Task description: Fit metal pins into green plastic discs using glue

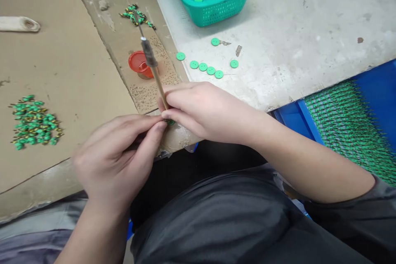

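Observation:
My right hand (198, 109) is closed around a thin brown-handled tool (158, 84), whose dark collar and needle-like tip point up and away. My left hand (123, 144) pinches a small green and dark piece (169, 121) at the table's edge, and the fingertips of both hands meet there. Most of that piece is hidden by my fingers. Just beyond my hands stands a small red cup (136, 62). Several green button-like discs (203, 67) lie on the pale tabletop to the right of the tool.
A teal basket (210, 10) holding green discs stands at the back. Small green, black and yellow pieces lie in piles (36, 121) at left and behind the cup. A whitish tube (20, 24) lies far left. Blue trays with green rows (346, 128) are at right.

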Tool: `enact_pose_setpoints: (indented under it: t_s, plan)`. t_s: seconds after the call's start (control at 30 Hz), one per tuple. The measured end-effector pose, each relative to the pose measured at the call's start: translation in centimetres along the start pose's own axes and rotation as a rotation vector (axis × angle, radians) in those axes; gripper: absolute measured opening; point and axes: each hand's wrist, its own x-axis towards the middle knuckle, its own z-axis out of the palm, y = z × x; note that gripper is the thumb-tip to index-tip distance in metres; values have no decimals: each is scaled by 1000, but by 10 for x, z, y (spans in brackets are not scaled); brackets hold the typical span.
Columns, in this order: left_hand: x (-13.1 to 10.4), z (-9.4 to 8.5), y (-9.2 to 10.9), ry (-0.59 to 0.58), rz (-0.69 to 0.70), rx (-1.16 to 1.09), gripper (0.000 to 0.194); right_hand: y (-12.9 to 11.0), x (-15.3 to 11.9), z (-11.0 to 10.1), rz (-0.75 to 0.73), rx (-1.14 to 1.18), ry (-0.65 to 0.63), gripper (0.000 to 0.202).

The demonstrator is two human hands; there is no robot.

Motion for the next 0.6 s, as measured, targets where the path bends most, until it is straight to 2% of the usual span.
enact_pose_setpoints:
  t_s: [0.37,0.47,0.6]
  plan:
    - [-1,-1,0,-4,-7,6,13,-3,4,-3,-96,32,-14,20]
    - [-2,-2,0,-6,-10,-17,17,1,1,-2,-67,41,-9,21]
    - [-2,-3,2,-9,-59,-22,22,7,-3,1,23,88,94,21]
